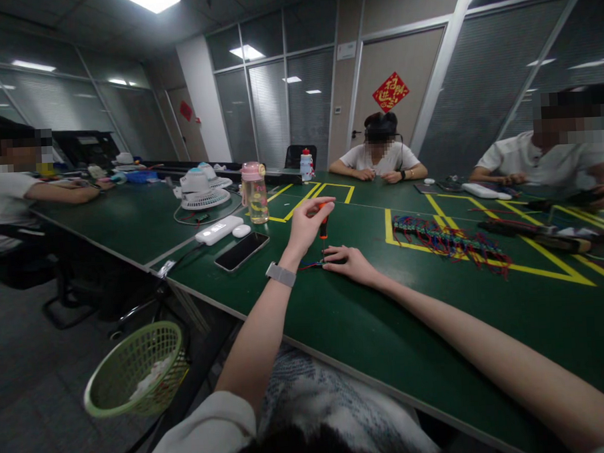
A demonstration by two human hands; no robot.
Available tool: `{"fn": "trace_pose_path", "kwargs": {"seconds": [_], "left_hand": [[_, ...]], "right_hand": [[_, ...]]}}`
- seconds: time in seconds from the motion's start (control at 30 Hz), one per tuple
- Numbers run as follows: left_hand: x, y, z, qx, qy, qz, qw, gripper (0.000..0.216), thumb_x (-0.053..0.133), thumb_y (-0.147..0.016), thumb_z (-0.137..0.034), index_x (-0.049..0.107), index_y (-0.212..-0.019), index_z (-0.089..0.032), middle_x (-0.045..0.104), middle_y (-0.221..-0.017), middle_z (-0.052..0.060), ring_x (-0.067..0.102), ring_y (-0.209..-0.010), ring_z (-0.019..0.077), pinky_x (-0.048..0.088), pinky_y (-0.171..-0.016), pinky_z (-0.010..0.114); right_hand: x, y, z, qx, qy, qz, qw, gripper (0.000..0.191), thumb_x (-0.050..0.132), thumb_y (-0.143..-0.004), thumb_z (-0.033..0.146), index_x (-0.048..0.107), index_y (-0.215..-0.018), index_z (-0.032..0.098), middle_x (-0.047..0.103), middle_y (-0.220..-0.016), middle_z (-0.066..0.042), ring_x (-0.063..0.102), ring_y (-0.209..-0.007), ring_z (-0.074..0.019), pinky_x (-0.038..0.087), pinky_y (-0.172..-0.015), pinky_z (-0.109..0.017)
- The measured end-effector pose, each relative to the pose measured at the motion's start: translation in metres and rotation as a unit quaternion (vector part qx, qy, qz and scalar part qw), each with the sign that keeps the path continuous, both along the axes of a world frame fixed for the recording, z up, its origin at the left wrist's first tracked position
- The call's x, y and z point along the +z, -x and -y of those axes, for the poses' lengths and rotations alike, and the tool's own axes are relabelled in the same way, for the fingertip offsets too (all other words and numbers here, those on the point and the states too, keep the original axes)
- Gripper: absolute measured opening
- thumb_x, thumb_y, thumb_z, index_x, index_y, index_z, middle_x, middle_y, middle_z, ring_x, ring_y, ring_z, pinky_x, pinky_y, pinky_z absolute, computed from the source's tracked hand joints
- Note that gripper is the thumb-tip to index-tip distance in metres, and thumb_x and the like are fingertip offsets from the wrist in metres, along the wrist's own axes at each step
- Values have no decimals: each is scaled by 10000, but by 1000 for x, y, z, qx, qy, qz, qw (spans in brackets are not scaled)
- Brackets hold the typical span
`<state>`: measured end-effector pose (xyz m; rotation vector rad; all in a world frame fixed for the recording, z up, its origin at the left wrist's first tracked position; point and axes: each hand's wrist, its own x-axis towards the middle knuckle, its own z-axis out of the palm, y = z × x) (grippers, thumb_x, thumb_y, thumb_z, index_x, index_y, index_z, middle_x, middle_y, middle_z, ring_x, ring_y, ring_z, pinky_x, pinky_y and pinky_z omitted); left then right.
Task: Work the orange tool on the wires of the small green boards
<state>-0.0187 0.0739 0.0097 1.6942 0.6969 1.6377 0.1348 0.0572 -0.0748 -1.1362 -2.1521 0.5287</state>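
A pink-lidded water bottle (pixel 255 200), a black-screened smartphone (pixel 242 251), a white power strip (pixel 219 231) and a small round white case (pixel 241 230) stand or lie to the left of the working spot, with white fans (pixel 203 196) beyond them. To the right, a tangled row of wired circuit boards (pixel 447 242) lies partly over yellow tape (pixel 388 228). A co-worker (pixel 383 157) sits across the worktop (pixel 367 344), arms resting on it; others sit at left and right.

The near edge runs slantwise just in front of the person's body, with a perforated green plastic basket (pixel 158 337) below at left. Bare surface lies between the right forearm and that edge; the phone sits near the left wrist, which wears a grey-banded watch (pixel 281 274).

The left hand (pixel 311 218) has its fingers closed round the top of a screwdriver (pixel 323 228), black and orange-red, held upright with a thin metal shaft pointing down. Beneath it, a small circuit board (pixel 321 262) with thin wires lies on the smooth dark-green surface. The right hand (pixel 350 264) rests beside it, thumb and fingers slightly parted at its end; whether they pinch it, I cannot tell.
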Motion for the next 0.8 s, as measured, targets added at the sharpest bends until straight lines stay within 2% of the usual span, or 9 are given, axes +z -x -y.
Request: {"fn": "trace_pose_path", "kwargs": {"seconds": [0.1, 0.17, 0.23, 0.4, 0.5, 0.57, 0.6, 0.7, 0.8], "left_hand": [[0, 0, -1, -18, -11, 13, 1000, 243, 514, -835, -291, 708, -939, -189, 676, -959, 49, 601, -929, 143, 456, -807, 251], [-1, -1, -2, -63, 9, 32, 997, 268, 485, -845, -279, 687, -991, -180, 676, -967, 60, 619, -892, 147, 475, -784, 274], [-1, -1, -1, -76, 22, 34, 996, 267, 531, -824, -293, 672, -1015, -171, 678, -959, 70, 629, -817, 146, 487, -740, 281], [0, 1, 1, 14, -21, -7, 1000, 206, 639, -759, -296, 703, -911, -174, 665, -1001, 65, 605, -882, 151, 467, -785, 255], [-1, 0, -1, -49, 1, 24, 999, 231, 540, -824, -269, 686, -979, -179, 654, -1058, 70, 610, -929, 159, 479, -794, 273], [-1, 0, -1, -95, 27, 40, 994, 269, 515, -835, -262, 659, -1045, -175, 661, -1036, 75, 628, -873, 155, 497, -759, 286], [-1, 0, 0, -97, 34, 37, 994, 280, 535, -825, -269, 652, -1060, -172, 669, -1001, 74, 633, -830, 150, 501, -739, 286], [-1, 0, 1, -34, 11, 2, 999, 269, 642, -757, -292, 682, -991, -167, 676, -932, 64, 622, -807, 144, 489, -747, 270], [0, 1, 2, -3, -14, -4, 1000, 229, 635, -769, -315, 704, -937, -176, 664, -1009, 68, 604, -928, 162, 469, -822, 272]], "right_hand": [[1, 0, 1, -1, -1, 2, 1000, 219, 645, -761, 352, 739, -930, 250, 650, -1157, -73, 513, -1194, -289, 316, -1058, -504], [2, 1, 1, -2, -1, 6, 1000, 219, 643, -763, 353, 739, -932, 252, 650, -1159, -70, 513, -1194, -288, 301, -1067, -505], [2, 1, 1, -3, -2, 10, 1000, 220, 641, -766, 354, 738, -935, 251, 649, -1161, -69, 511, -1196, -286, 284, -1075, -506], [1, 0, 0, 0, -3, 10, 1000, 231, 636, -771, 370, 734, -944, 252, 644, -1172, -72, 507, -1200, -286, 259, -1081, -516], [0, 0, 0, 1, -4, 8, 1000, 223, 636, -770, 371, 735, -938, 261, 646, -1168, -64, 509, -1198, -288, 237, -1089, -519], [0, 0, 0, 1, -3, 6, 1000, 220, 641, -767, 366, 736, -935, 262, 648, -1164, -64, 511, -1196, -287, 248, -1086, -514], [0, 0, 0, 1, -3, 5, 1000, 220, 641, -766, 365, 736, -935, 260, 648, -1164, -66, 511, -1196, -285, 258, -1082, -511], [-1, 0, 0, 3, -2, 2, 1000, 228, 639, -768, 365, 735, -942, 254, 645, -1169, -71, 505, -1203, -284, 293, -1067, -503], [-1, -1, -1, 2, -1, -3, 1000, 226, 646, -760, 363, 738, -936, 253, 648, -1164, -71, 511, -1195, -289, 311, -1058, -500]]}}
